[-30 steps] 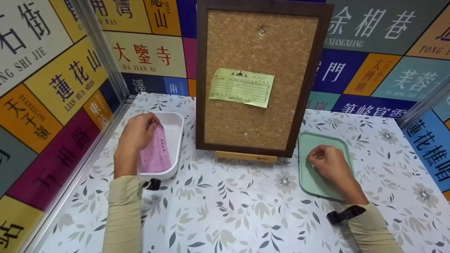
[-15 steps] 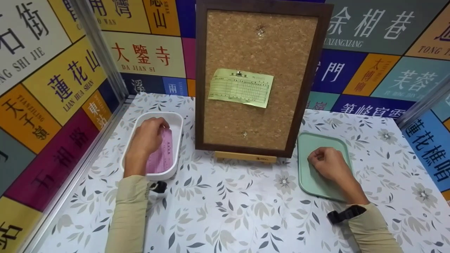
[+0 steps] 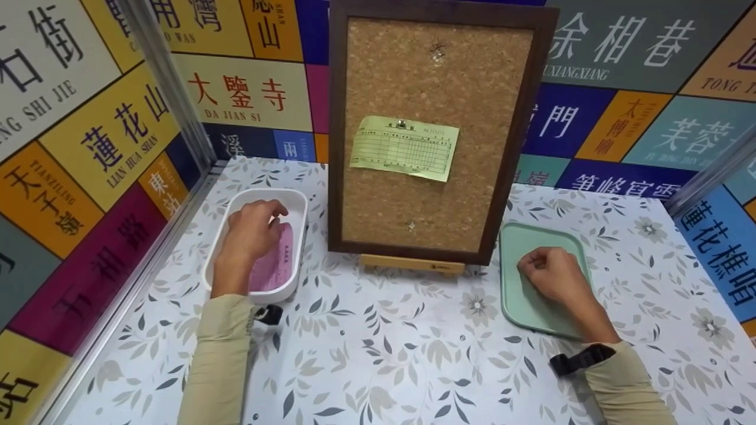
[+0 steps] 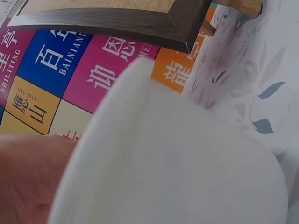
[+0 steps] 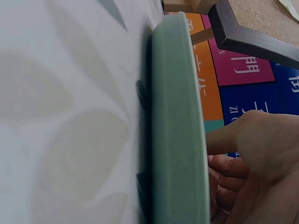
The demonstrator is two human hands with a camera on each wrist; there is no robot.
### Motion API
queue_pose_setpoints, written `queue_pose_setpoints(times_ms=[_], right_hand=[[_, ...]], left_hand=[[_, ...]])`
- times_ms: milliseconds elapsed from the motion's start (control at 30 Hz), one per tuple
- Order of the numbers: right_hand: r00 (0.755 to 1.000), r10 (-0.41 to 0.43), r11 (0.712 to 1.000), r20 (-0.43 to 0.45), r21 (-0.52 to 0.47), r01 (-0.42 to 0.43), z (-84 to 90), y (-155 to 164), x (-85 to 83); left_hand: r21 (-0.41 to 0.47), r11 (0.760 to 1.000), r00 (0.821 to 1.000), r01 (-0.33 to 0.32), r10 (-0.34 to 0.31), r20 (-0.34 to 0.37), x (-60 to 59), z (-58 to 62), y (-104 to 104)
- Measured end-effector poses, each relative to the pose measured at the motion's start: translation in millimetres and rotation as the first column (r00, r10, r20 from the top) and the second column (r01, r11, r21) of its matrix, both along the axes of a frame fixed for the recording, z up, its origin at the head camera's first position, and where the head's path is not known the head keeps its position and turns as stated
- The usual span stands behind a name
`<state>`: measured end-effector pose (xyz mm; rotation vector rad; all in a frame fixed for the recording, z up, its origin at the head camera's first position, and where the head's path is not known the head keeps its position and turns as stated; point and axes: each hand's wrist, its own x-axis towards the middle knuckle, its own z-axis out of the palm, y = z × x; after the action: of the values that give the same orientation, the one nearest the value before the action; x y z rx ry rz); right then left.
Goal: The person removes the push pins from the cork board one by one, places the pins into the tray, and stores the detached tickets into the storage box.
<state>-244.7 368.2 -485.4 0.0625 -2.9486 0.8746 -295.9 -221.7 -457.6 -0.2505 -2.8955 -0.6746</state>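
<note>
A pink printed slip lies in the white tray at the left. Over that tray is my left hand, index finger and thumb apart above the slip's far end. In the left wrist view the white tray covers most of the left hand. My right hand rests over the green tray, fingers curled. In the right wrist view, the rim of the green tray hides the right hand's fingertips, so whether they pinch something small is unclear.
Between the trays a framed cork board leans on a wooden stand. A pin holds a yellow-green form to it, and small shiny spots show above and below. Sign-printed walls stand behind the leaf-patterned table.
My left hand has shifted right and come off the pink slip, which now lies lower in the white tray. The right hand's fingers have drawn slightly closer together; otherwise it stays put.
</note>
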Motion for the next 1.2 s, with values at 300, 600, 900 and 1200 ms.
queue_pose_setpoints(times_ms=[300,600,900,1200], right_hand=[[1.0,0.007,1.0,-0.018,0.007,-0.007,-1.2,0.4,0.2],[0.998,-0.01,1.0,-0.07,-0.015,0.009,2.1,-3.1,1.8],[0.98,-0.084,0.994,-0.183,-0.078,0.071,12.4,-12.7,1.5],[0.921,-0.138,0.981,-0.365,-0.178,0.076,28.3,-27.2,4.6]], left_hand=[[0.007,1.0,0.996,-0.011,0.011,-0.086,3.2,9.6,9.7],[0.055,0.998,0.994,-0.009,0.015,-0.107,9.8,27.8,24.6],[0.087,0.995,0.973,0.042,-0.021,-0.23,18.9,49.1,47.4],[0.17,0.979,0.947,0.109,-0.05,-0.317,26.3,62.6,67.0]])
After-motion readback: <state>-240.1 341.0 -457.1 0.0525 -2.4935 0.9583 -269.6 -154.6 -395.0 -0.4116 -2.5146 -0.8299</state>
